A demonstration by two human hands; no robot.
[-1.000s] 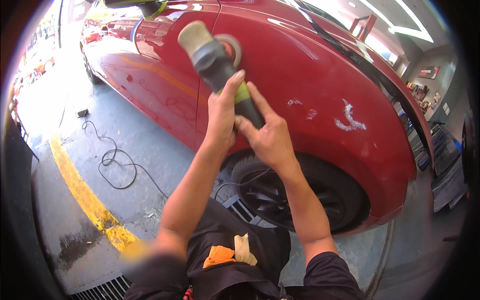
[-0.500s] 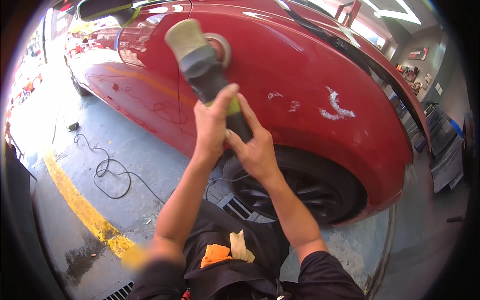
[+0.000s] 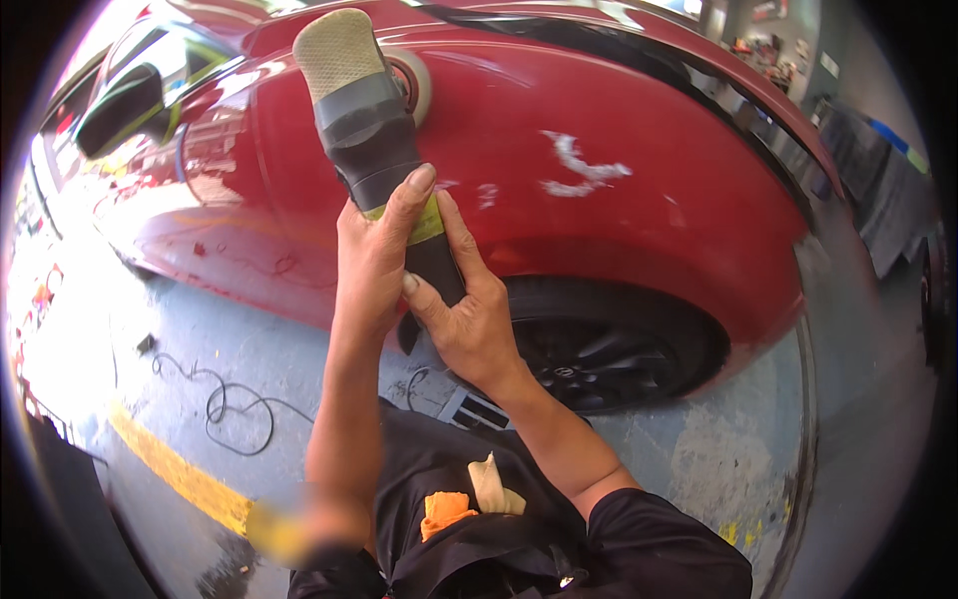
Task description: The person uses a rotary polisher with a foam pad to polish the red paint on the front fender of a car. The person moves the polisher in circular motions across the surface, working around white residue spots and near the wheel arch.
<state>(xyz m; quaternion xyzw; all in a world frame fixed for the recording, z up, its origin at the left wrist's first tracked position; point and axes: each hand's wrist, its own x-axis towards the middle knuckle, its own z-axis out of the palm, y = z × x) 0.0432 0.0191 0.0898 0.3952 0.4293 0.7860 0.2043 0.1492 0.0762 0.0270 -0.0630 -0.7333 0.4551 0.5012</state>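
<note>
Both my hands grip a black car polisher [image 3: 369,135] with a beige textured cover over its head and a yellow-green band on its handle. My left hand [image 3: 374,260] wraps the handle by the band, thumb on top. Just below it, my right hand [image 3: 469,319] closes round the rear of the handle. The round pale polishing pad [image 3: 423,85] shows at the tool's right side against the red fender [image 3: 639,225]; its contact face is hidden. To its right on the paint lies a curved white smear [image 3: 574,165], with a smaller smear [image 3: 487,195] nearer my hands.
Below the fender is the black wheel [image 3: 589,349]. A thin dark cord [image 3: 239,387] loops over the grey floor, near a yellow line [image 3: 180,464] and a drain grate [image 3: 471,407]. Orange cloth [image 3: 446,511] and beige cloth [image 3: 491,487] stick out at my apron.
The polisher has moved right along the fender, closer to the white smears and farther from the door seam. Both hands keep their grip. My view has shifted to the right.
</note>
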